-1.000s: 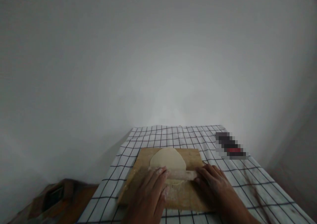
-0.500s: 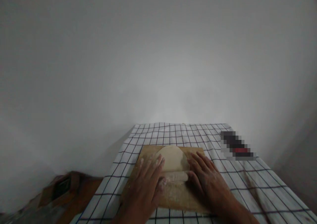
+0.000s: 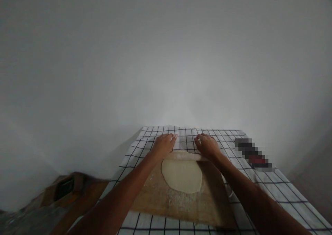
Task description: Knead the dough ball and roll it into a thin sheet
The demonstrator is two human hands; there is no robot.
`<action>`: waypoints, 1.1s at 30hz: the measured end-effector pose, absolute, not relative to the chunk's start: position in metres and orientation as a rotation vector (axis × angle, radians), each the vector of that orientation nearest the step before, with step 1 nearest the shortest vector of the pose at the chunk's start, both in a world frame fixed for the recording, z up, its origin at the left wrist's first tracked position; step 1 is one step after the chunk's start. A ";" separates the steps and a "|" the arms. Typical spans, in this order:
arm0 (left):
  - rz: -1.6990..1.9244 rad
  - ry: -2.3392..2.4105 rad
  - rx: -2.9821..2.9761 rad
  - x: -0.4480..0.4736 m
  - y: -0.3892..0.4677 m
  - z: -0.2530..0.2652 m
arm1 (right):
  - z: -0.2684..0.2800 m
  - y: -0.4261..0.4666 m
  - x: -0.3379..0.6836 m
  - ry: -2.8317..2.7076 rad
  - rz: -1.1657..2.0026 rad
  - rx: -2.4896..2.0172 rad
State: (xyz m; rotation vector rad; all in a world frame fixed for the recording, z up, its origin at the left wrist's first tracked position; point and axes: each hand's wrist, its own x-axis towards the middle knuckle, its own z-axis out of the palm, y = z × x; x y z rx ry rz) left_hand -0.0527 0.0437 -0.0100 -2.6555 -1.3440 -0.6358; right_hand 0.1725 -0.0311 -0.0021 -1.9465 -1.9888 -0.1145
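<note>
Both my arms are stretched right out over the board, and here at the far end are the hands! My left hand [image 3: 165,141] is palm-down by the left part of the rolling pin [image 3: 183,156], fingers bent and angled inward, pale dusting on the tips. My right hand [image 3: 207,144] mirrors it at the other end, its fingers curled too, with a clear gap between the pair. Are they closed around the wood? I can't tell; the palms are hidden from up here.

The pin lies crosswise along the far side of the board, and the dough [image 3: 181,176] meets it there, a flat, roundish sheet spread in the middle, coming toward me. Just on my side of it, a whitish patch of flour [image 3: 178,200] streaks the wooden board [image 3: 153,200]. Under it all runs the checked cloth [image 3: 155,223], white with dark lines. Off to the right sits a dark, pixelated object [image 3: 254,153] with a red part, well apart from the dough. Low on the left, a brown box [image 3: 74,183]; ahead, plain pale wall [image 3: 166,62].
</note>
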 end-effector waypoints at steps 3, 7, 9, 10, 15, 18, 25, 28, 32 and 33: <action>-0.580 -1.252 -2.668 -0.054 0.049 -0.014 | -0.005 -0.025 0.175 -2.047 -0.073 -1.940; -0.518 -1.053 -2.707 -0.067 0.031 -0.024 | -0.009 -0.045 0.174 -2.209 -0.019 -1.820; -0.507 -1.010 -2.698 -0.074 0.015 -0.029 | -0.012 -0.061 0.171 -2.254 -0.007 -1.765; -0.509 -1.012 -2.684 -0.077 0.006 -0.030 | -0.014 -0.070 0.170 -2.260 -0.008 -1.743; -0.590 -1.120 -2.541 -0.084 -0.037 -0.034 | -0.020 -0.111 0.160 -2.116 -0.091 -1.712; -0.606 -1.103 -2.500 -0.089 -0.062 -0.034 | -0.022 -0.133 0.151 -2.057 -0.149 -1.684; -0.480 -1.027 -2.480 -0.115 -0.134 -0.034 | -0.046 -0.191 0.145 -2.069 -0.204 -1.570; -0.468 -0.964 -2.422 -0.126 -0.155 -0.041 | -0.061 -0.214 0.150 -2.172 -0.197 -1.473; -0.436 -0.915 -2.473 -0.131 -0.157 -0.040 | -0.062 -0.222 0.151 -2.175 -0.098 -1.460; -0.435 -0.943 -2.500 -0.129 -0.152 -0.037 | -0.057 -0.217 0.150 -2.157 -0.061 -1.491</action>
